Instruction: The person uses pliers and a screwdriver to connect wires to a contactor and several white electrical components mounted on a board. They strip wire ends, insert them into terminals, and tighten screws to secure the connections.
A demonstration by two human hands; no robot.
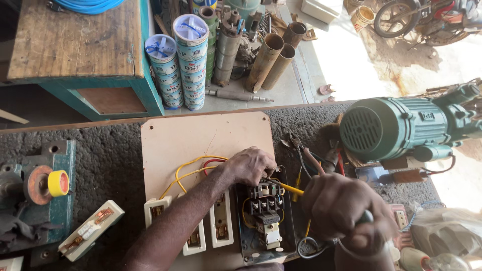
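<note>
The rough, dark counter (115,160) is crowded. At its right end sits a bulky green electric motor (396,128), ribbed along its body with a grilled end cap, and it hems in the working space on that side. Pliers (297,148) and loose wires lie just in front of it. On the left stands a teal metal block carrying a roll of yellow tape (58,183), and near it lies a white fuse holder (91,230) with copper contacts.

In the middle lies a pale, smooth board (191,138) with white fuse carriers (221,223) along its near edge and yellow and red wires (193,168) looping across it. Beside them is the black terminal block (266,198), seated in a grey metal tray.

The left hand (251,165) rests curled on the far edge of that block, fingers pressed down on the wiring. The right hand (346,208) is clenched round the handle of a yellow-shafted screwdriver (288,187), whose tip reaches the block's top terminals.

Beyond the counter stand stacked blue-and-white tins (181,62), rusty pipes (273,57) and a worn wooden table (75,40) with teal legs.
</note>
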